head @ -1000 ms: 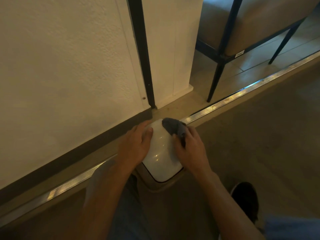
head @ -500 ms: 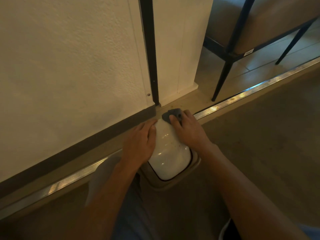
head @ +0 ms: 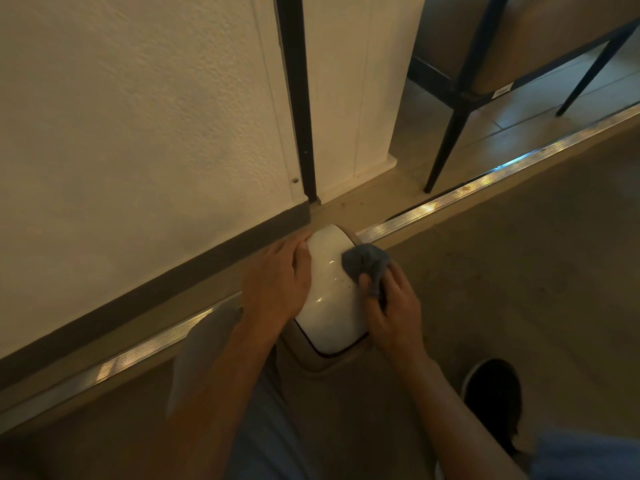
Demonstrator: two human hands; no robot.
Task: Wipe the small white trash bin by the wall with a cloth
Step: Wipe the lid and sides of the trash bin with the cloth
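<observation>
The small white trash bin (head: 329,306) stands on the floor beside the wall, its glossy domed lid facing up. My left hand (head: 277,285) lies on the lid's left side, fingers reaching along the edge toward the wall. My right hand (head: 391,310) grips a bunched grey-blue cloth (head: 367,265) and holds it against the lid's upper right part. The bin's body is mostly hidden under the lid and my arms.
A white textured wall (head: 138,133) with a dark baseboard (head: 156,292) runs along the left. A metal floor strip (head: 485,181) crosses diagonally. A dark-legged chair (head: 446,147) stands at the upper right. My black shoe (head: 491,393) is at the lower right.
My right hand has drawn the cloth back from the lid's far end to its right side. The left hand has stayed on the lid's left edge.
</observation>
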